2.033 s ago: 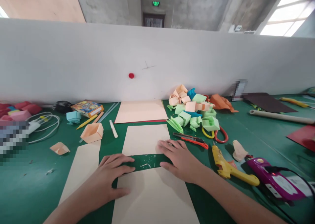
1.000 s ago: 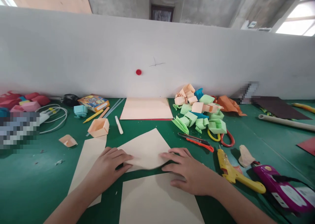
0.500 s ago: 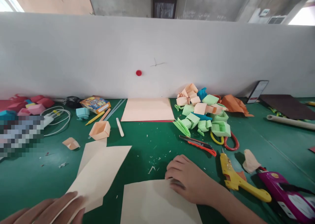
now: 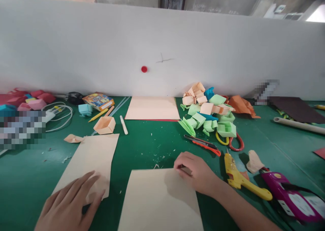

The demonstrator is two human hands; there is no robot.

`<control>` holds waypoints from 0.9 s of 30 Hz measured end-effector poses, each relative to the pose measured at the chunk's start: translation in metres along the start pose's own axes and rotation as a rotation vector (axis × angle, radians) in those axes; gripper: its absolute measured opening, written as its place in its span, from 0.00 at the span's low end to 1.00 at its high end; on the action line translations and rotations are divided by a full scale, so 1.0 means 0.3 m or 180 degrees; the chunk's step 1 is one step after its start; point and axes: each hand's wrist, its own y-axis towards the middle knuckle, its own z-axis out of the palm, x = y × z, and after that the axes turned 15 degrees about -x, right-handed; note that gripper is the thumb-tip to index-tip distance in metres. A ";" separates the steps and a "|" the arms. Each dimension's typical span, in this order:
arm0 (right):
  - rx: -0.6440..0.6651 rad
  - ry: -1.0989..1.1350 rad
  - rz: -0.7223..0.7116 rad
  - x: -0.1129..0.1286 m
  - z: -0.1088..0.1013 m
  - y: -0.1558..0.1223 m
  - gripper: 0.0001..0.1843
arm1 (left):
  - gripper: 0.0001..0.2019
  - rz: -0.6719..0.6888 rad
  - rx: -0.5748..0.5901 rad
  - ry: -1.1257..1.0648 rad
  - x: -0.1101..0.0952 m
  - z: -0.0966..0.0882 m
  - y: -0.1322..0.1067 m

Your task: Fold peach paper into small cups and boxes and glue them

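Observation:
My left hand (image 4: 72, 200) lies over a cream sheet of paper (image 4: 95, 153) on the left, its fingers stretched out and resting near the sheet's lower part. In front of me a second cream sheet (image 4: 157, 200) reaches down out of view. At that sheet's far right corner, my right hand (image 4: 191, 171) is closed, thumb and fingers pinching the edge. Just past the left sheet stands a small open peach paper box (image 4: 104, 125). A folded peach scrap (image 4: 73, 138) touches the left sheet's far corner.
Peach and green folded paper pieces (image 4: 207, 109) are heaped at the back right. Before them lie a utility knife (image 4: 203, 145), scissors (image 4: 236, 143) and a yellow glue gun (image 4: 242, 182). A stack of peach paper (image 4: 152, 108) sits by the white partition (image 4: 114, 48). A glue stick (image 4: 123, 125) lies left.
The left sheet, lifted and curled before, now lies flat, with my left hand farther forward and right over it. My right hand has gone from resting at the sheet's edge to pinching its corner.

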 end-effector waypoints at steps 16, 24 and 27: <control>-0.0541 -0.0525 0.0611 -0.045 -0.015 0.014 0.06 | 0.17 -0.0643 0.1641 -0.1864 -0.236 0.247 0.464; -0.0885 -0.1134 0.0139 -0.047 -0.016 0.011 0.13 | 0.14 0.0953 0.0370 -0.2074 -0.301 0.222 0.402; -0.0761 -0.1175 0.0077 -0.030 -0.010 -0.004 0.26 | 0.16 0.1477 -0.0190 -0.1794 -0.310 0.209 0.356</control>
